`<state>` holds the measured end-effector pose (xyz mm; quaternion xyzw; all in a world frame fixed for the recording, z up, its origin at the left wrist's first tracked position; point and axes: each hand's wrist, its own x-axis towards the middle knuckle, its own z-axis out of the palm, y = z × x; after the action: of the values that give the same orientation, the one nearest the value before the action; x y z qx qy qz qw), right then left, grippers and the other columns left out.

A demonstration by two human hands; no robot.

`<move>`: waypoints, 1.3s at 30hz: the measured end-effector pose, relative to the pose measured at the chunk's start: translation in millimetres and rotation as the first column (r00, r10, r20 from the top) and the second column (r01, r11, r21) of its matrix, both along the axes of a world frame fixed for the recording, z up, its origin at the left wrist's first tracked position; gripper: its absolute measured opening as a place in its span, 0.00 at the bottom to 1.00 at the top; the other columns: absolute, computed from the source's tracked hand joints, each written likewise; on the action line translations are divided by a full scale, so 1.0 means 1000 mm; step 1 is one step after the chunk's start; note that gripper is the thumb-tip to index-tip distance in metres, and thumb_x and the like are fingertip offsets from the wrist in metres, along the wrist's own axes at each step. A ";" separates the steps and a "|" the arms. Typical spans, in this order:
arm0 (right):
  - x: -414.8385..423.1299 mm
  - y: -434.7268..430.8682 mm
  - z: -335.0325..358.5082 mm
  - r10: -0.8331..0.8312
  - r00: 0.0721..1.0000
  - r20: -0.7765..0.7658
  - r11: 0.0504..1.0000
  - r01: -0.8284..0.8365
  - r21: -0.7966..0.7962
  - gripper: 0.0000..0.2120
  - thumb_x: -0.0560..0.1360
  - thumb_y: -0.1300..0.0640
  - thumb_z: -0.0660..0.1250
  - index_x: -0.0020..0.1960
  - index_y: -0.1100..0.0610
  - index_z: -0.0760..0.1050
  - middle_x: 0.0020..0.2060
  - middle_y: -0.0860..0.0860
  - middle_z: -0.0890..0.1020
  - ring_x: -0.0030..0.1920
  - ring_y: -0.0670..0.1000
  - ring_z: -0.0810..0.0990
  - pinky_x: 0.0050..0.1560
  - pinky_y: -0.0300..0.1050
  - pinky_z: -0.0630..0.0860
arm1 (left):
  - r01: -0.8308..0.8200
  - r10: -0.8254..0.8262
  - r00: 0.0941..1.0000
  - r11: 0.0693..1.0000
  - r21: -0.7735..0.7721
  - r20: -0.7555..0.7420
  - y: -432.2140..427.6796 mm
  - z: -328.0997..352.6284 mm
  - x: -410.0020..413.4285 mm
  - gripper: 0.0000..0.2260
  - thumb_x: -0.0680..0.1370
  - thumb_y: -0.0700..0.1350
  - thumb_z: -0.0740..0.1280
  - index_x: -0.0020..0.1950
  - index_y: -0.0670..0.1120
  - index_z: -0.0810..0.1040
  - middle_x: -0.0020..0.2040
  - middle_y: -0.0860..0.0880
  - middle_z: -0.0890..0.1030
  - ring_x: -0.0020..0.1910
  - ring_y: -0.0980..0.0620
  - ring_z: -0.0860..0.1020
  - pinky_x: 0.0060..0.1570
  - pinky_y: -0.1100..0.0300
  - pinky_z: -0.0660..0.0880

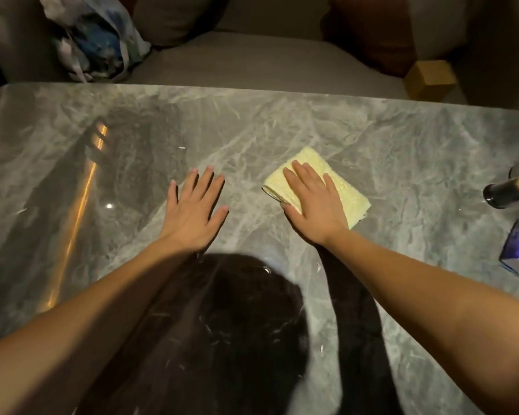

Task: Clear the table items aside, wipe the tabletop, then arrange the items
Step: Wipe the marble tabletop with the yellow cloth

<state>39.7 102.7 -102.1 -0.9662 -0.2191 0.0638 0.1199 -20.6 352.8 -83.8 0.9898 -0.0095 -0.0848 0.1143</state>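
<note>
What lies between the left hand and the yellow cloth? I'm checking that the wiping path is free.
Nothing: in the head view, only bare grey marble tabletop separates the flat left hand from the yellow cloth under the right hand.

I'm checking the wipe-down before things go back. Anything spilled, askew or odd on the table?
No spill shows. Small pale specks dot the near tabletop. A dark bottle lies on its side at the right edge. The right hand presses the yellow cloth.
</note>
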 end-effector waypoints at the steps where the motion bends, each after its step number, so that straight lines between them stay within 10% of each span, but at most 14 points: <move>1: 0.003 0.000 0.000 -0.011 1.000 -0.003 1.000 0.011 0.016 0.29 0.77 0.46 0.53 0.77 0.49 0.54 0.78 0.49 0.53 0.78 0.50 0.48 0.76 0.56 0.45 | 0.002 -0.002 1.000 1.000 -0.003 0.003 -0.003 -0.002 0.005 0.28 0.78 0.59 0.46 0.77 0.52 0.49 0.79 0.51 0.47 0.77 0.48 0.42 0.72 0.42 0.39; 14: 0.091 0.054 -0.002 -0.228 0.973 0.020 0.933 0.213 0.292 0.21 0.78 0.63 0.57 0.70 0.52 0.68 0.74 0.50 0.66 0.76 0.50 0.57 0.76 0.53 0.46 | -0.396 0.395 0.918 0.917 0.059 0.025 0.077 -0.029 -0.007 0.30 0.76 0.59 0.45 0.77 0.52 0.49 0.79 0.53 0.47 0.77 0.50 0.44 0.73 0.39 0.42; 20: 0.128 0.151 -0.003 0.044 0.999 0.011 0.946 -0.045 0.322 0.22 0.78 0.60 0.57 0.72 0.55 0.66 0.70 0.54 0.71 0.74 0.52 0.62 0.75 0.50 0.48 | -0.385 0.381 0.919 0.923 0.018 0.103 0.075 -0.032 -0.007 0.28 0.77 0.59 0.41 0.76 0.52 0.52 0.78 0.54 0.51 0.77 0.51 0.47 0.72 0.40 0.43; 30: 0.078 0.178 0.005 0.612 0.784 -0.100 0.772 -0.565 0.292 0.24 0.76 0.53 0.52 0.71 0.53 0.67 0.70 0.53 0.71 0.74 0.50 0.63 0.76 0.48 0.48 | -0.345 0.528 0.807 0.784 -0.515 0.263 0.077 -0.026 -0.013 0.25 0.80 0.52 0.48 0.76 0.44 0.54 0.76 0.47 0.60 0.75 0.55 0.57 0.75 0.60 0.43; 35: -0.006 0.115 0.008 0.713 0.683 -0.158 0.697 -0.667 0.264 0.27 0.72 0.56 0.56 0.71 0.57 0.67 0.70 0.54 0.71 0.72 0.48 0.65 0.75 0.51 0.49 | -0.309 0.364 0.904 0.919 -0.246 0.224 0.077 -0.031 -0.012 0.25 0.78 0.54 0.47 0.75 0.50 0.59 0.76 0.52 0.59 0.76 0.54 0.55 0.74 0.45 0.47; 39: -0.042 0.065 0.004 0.628 0.770 -0.114 0.765 -0.584 0.271 0.23 0.81 0.46 0.48 0.69 0.53 0.68 0.72 0.49 0.69 0.75 0.47 0.59 0.75 0.52 0.50 | -0.128 0.126 0.975 0.992 0.002 0.185 0.068 -0.034 -0.012 0.23 0.78 0.52 0.51 0.72 0.50 0.66 0.74 0.49 0.66 0.74 0.48 0.62 0.70 0.39 0.55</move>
<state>-1.9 167.6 -97.8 -0.8121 -0.5131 0.1702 0.2197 -32.2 421.1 -117.9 0.9927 0.0437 0.0147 0.1114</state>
